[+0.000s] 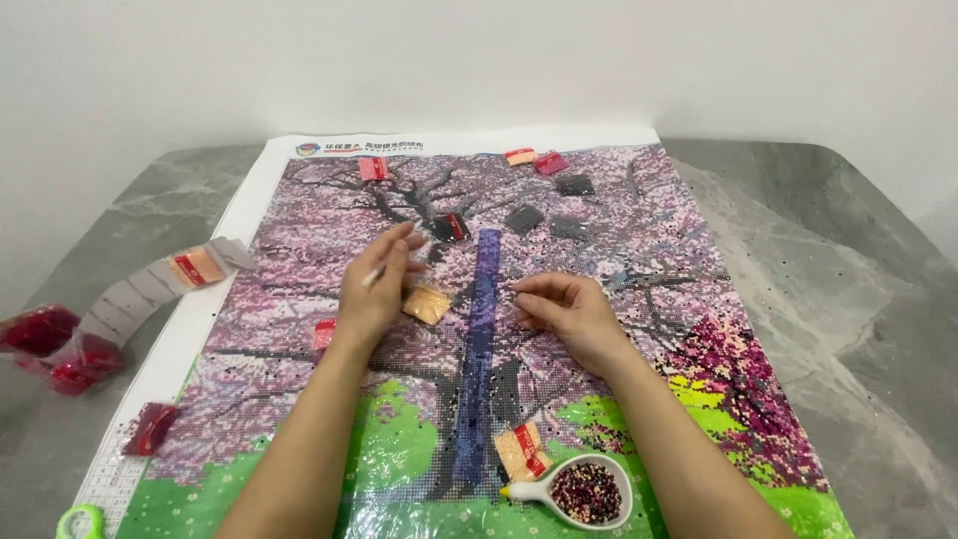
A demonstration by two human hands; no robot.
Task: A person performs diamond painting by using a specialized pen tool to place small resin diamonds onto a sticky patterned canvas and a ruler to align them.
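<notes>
A large diamond-painting canvas of a pink blossoming tree lies flat on a grey table. My left hand rests on the canvas left of the trunk, holding a thin white applicator pen. A small peach bead packet lies just right of that hand. My right hand lies on the canvas right of the trunk, fingers curled together, pinching at the surface; whether it holds anything I cannot tell. A dark purple strip runs down the trunk between my hands.
A white spoon-shaped tray of dark beads sits at the canvas bottom, with a peach packet beside it. Several small bead packets, red and dark, lie near the top. Red bags and a packet strip lie at left.
</notes>
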